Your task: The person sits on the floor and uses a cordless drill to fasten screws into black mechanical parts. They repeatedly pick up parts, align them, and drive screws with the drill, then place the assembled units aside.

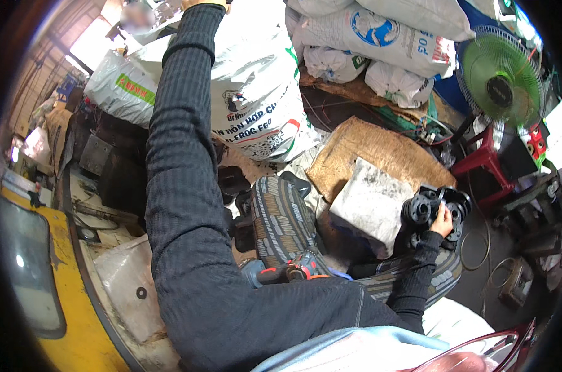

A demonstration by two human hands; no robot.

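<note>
My left arm stretches far forward, and my left hand (205, 3) is at the upper edge by the top of a tall white sack (256, 105). Most of that hand is cut off, so its fingers do not show. At the right, my right hand (442, 222) is closed on a black plastic part (421, 209) with round, holed flanges, held over my right knee. Beside it lies a pale, smudged square pad (374, 201). A cordless drill (284, 271) with grey and red parts rests on my lap.
More full white sacks (386, 34) are stacked ahead. A green fan (499, 90) stands at the right, near a red plastic stool (488, 164). Brown cardboard (380, 149) lies in front. On the left is a yellow machine panel (76, 297). Black parts (231, 180) lie beyond my left knee.
</note>
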